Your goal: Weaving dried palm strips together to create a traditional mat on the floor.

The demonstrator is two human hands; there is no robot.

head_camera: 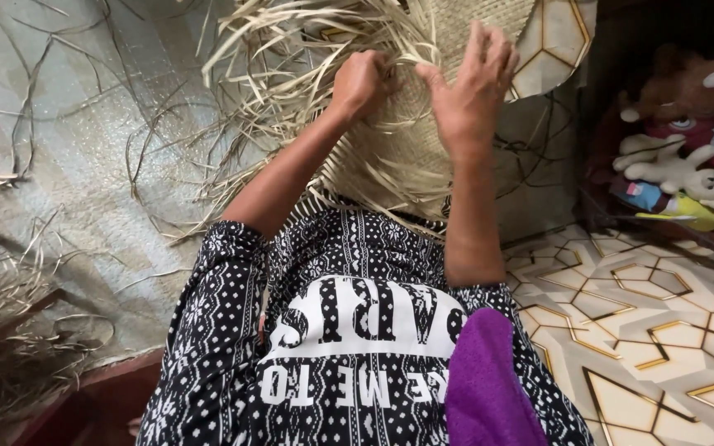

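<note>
Nearest the camera sits a black garment with white dots and block lettering (349, 347), and a purple cloth (485, 388) lies over it at the lower right. Both bare forearms reach away from it toward a half-woven mat of pale, flat dried-leaf strips (390, 157), which rests against the person's front and spreads upward over the floor.

On that mat, the left hand (359, 83) is curled into a loose fist, its fingers together and closed on a few of the loose pale strips (291, 58) at the unfinished edge. Just beside it, the right hand (468, 91) is raised with its fingers spread apart and pointing up, while the thumb reaches left and touches a strip that runs across to the left hand. Whether the right hand actually pinches that strip cannot be told.

Unwoven strip ends fan out from the mat to the upper left in a tangled fringe. Beneath them lies a finished woven floor mat in grey-green (68, 165) with stray strips scattered on it, and a heap of dry brown strips (10, 330) sits at the lower left. At the right is a cream floor covering with gold and black geometric lines (663, 330). Well apart, in a dark corner at the upper right, are 2 or more soft toys (679, 157).
</note>
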